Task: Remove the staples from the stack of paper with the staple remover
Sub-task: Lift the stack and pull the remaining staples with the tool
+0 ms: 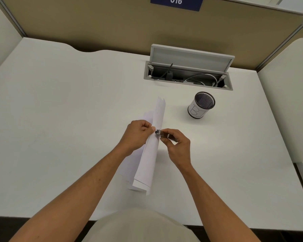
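Mostly hidden in the right hand (177, 145), the staple remover (160, 133) bites the stack of paper (151, 149) above the counter (59, 119); left hand (138, 135) fingers pinch that edge. No staple discernible.

The number "016" is printed in white on a blue sign (176, 2) fixed to the partition at the top. Large outlined letters, seemingly "BI", are drawn on the white wrap of the mesh cup (200, 106).

Folded white paper stack (152, 147), metal staple remover (162, 133) against it
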